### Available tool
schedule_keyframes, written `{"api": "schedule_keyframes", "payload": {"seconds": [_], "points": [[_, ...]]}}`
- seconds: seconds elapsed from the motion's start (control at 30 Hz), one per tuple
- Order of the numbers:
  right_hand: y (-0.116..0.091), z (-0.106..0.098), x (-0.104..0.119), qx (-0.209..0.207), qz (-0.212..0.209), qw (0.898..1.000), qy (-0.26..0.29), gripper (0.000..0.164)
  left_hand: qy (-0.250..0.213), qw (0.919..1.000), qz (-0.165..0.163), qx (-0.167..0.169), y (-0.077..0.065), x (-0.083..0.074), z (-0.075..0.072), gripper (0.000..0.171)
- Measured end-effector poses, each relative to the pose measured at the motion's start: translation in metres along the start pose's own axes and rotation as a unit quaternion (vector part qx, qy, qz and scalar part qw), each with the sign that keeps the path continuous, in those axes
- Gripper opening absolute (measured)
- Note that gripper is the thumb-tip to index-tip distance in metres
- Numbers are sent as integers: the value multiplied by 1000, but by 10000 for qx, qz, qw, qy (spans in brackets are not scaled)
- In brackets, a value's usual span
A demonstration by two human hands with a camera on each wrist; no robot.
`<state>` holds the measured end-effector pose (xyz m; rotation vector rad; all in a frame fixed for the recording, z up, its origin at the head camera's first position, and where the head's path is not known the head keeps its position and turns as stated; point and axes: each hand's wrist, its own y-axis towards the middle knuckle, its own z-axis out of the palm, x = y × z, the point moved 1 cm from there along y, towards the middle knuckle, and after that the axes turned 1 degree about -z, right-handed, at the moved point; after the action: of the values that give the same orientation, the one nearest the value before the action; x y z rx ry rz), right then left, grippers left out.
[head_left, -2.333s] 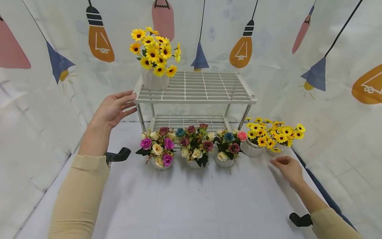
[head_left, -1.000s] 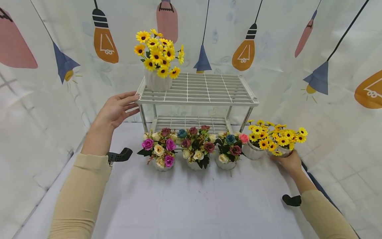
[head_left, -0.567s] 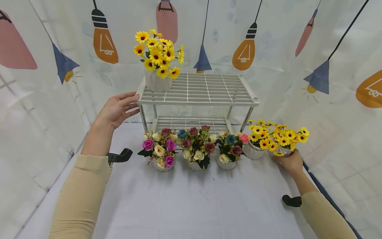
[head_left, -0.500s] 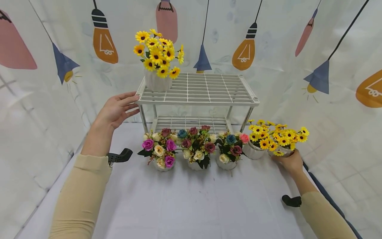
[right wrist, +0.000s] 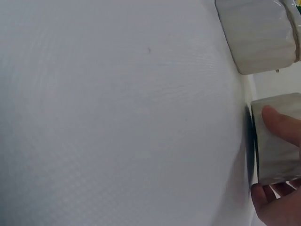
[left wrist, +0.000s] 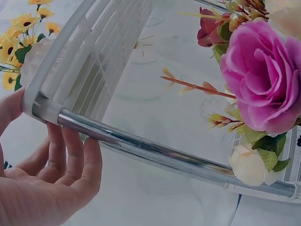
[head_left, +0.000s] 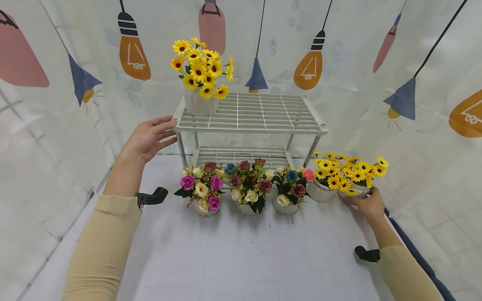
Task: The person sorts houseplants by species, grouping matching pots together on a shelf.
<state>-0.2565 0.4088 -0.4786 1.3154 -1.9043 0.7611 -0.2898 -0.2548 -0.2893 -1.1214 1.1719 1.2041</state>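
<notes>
R HAND [head_left: 369, 204] GRIPS WHITE POT [right wrist: 277, 160]; L HAND [head_left: 148, 138] ON RACK [head_left: 248, 131]

R: thumb & fingers parted by pot's width, wrapped on its sides. Pot axis approx. vert., yellow flowers [head_left: 363, 167] up, above fingers; 2nd pot [head_left: 319, 192] just L of them.
L: fingers bent, slightly spread, tips touching leg [left wrist: 141, 143] of rack; thumb at its corner.

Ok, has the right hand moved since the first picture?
Yes: against the white rack, the right hand moved forward, now gripping the rightmost sunflower pot.
</notes>
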Motion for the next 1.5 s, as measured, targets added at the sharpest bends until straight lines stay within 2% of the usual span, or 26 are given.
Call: {"api": "schedule_keyframes", "payload": {"seconds": [0.17,0.4,0.73,1.0,1.13,1.27,1.5], "points": [[1,-2,2,17,-87,10000,47,115,0,10000,-3,11,-1,0,0,76],[-7,-4,5,55,64,9998,204,119,66,10000,-15,-6,-1,-1,1,76],[-20,-21,24,-298,-214,9993,105,120,13,10000,-43,-17,-2,1,0,77],[-36,-34,58,-567,-241,9976,301,116,38,10000,-5,-29,-2,0,0,76],[-45,-38,76,-893,-297,9942,527,111,60,10000,11,-35,-2,1,1,77],[-53,-42,94,-1106,-487,9901,711,105,55,10000,4,-34,-2,1,1,76],[-67,-42,128,-1073,-949,9859,863,93,50,10000,6,-31,-2,2,1,76]]}}
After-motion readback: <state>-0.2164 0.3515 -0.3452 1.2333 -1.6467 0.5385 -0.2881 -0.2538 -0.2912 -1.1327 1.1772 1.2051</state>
